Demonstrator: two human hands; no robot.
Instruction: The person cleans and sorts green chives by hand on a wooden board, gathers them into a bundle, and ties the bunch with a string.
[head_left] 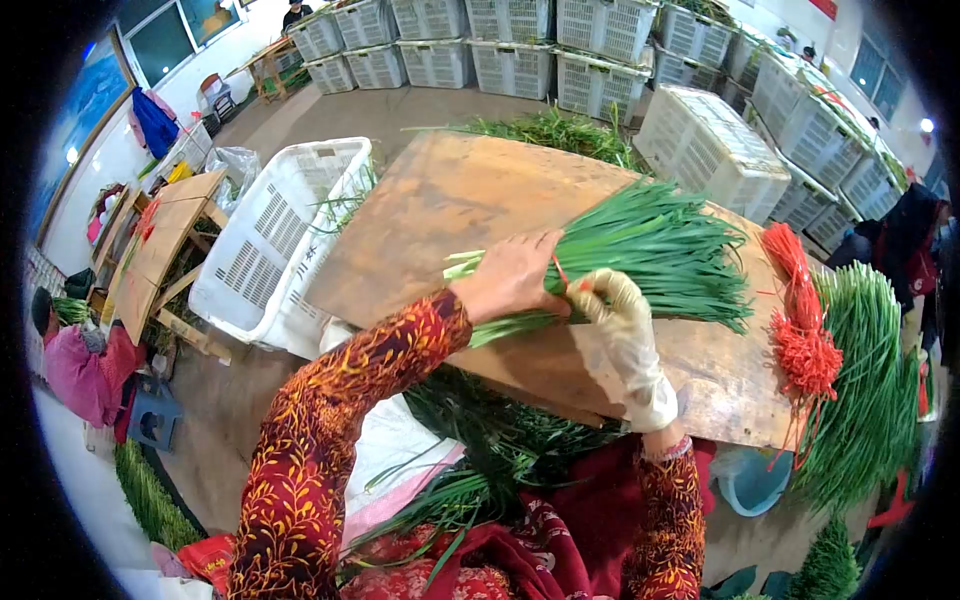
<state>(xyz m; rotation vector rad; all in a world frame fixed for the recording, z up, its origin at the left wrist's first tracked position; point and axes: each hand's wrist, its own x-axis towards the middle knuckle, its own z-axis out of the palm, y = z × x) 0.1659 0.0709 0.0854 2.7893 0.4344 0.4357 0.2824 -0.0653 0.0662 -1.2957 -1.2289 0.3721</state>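
On the wooden tabletop (420,200) lies a bunch of garlic chives (660,250), its pale cut ends to the left and green leaves fanned to the right. My bare left hand (512,272) is wrapped round the stems and presses them to the board. A thin red tie (559,270) runs over the bunch beside that hand. In a pale glove, my right hand (622,330) pinches the tie at the near side of the bunch. Its fingertips partly hide the tie's end.
Loose red ties (802,330) hang at the table's right edge, by a large heap of chives (865,370). A white plastic crate (285,240) stands left. Stacked crates (510,65) line the back. Below the near edge are loose leaves (490,440) and a blue bucket (755,480). People sit nearby.
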